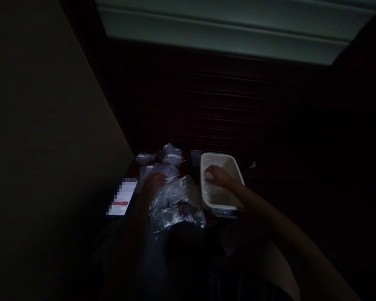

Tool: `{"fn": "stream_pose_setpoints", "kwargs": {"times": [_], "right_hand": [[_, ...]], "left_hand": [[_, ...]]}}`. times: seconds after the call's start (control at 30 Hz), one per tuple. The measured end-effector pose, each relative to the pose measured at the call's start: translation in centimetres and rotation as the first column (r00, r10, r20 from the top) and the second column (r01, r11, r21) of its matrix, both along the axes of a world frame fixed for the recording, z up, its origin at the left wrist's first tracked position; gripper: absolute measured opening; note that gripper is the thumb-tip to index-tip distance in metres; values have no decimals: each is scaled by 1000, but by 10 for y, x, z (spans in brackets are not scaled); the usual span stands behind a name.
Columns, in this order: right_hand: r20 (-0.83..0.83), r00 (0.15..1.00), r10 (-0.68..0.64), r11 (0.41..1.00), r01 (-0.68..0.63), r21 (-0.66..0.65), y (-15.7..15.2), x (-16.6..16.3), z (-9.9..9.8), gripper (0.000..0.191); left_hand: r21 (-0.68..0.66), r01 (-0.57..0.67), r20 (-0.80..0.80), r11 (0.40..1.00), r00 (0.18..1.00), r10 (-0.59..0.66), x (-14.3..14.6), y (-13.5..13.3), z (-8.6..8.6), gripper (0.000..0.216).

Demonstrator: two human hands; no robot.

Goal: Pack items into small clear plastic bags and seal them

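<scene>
Dimly lit, the head view shows clear plastic bags (175,194) lying in a crumpled spread under and around the left hand (156,182), with more of them beyond its fingers. To their right stands a white tub (240,184), and the right hand (217,175) is inside it, near some clear plastic (209,171) at the tub's left side.

Of the two hands, the left is laid low over the bags, fingers reaching forward and to the right; whether they grip any film I cannot tell. Its forearm rises from the bottom, mostly lost in shadow. The right forearm slants in from the lower right, across the tub's right rim, its fingers bent and pointing left; whether they pinch the plastic is too dark to tell. A lit screen (123,196) lies left of the left hand.
</scene>
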State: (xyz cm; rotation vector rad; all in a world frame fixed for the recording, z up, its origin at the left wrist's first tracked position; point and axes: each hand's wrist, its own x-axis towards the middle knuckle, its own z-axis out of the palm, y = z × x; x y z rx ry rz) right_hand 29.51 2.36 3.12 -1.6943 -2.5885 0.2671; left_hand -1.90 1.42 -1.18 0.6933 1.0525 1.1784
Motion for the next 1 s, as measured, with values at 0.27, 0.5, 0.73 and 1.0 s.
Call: {"fn": "stream_pose_setpoints", "kwargs": {"times": [0.27, 0.5, 0.73, 1.0], "right_hand": [[103, 995, 16, 998, -22, 52, -7, -14, 7, 27], [166, 985, -33, 996, 46, -73, 3, -15, -16, 28], [5, 997, -78, 994, 78, -75, 5, -8, -17, 30], [-175, 969, -176, 979, 192, 73, 14, -2, 5, 22]], "left_hand": [[42, -14, 19, 999, 1000, 13, 1, -5, -1, 16], [-55, -6, 32, 998, 999, 8, 3, -2, 8, 12], [-37, -4, 49, 999, 999, 6, 2, -3, 11, 9], [-46, -52, 41, 998, 998, 54, -2, -1, 7, 9]]}}
